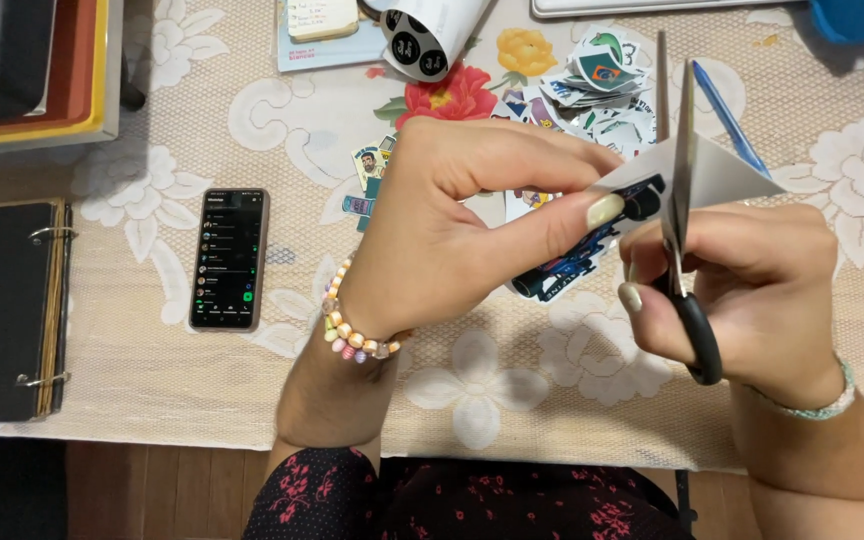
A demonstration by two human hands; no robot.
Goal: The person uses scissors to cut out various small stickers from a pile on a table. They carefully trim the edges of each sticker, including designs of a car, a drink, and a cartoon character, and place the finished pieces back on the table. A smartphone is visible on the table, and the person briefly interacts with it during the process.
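My left hand (452,230) pinches a white paper sheet (722,175) printed with a dark blue racing car picture (577,265), thumb on top of the car's wheel. My right hand (762,290) grips black-handled scissors (682,200), held upright, with the blades closed on the paper's edge beside the car. A beaded bracelet is on my left wrist, a pale green one on my right. Both hands hover above a floral lace tablecloth (512,390).
A pile of cut-out stickers (592,90) lies behind the hands. A smartphone (228,258) with a lit screen lies left. A ring binder album (7,310) and stacked trays (32,70) sit far left. A paper roll (432,35), a blue pen (727,115) and the table's near edge (152,440) show.
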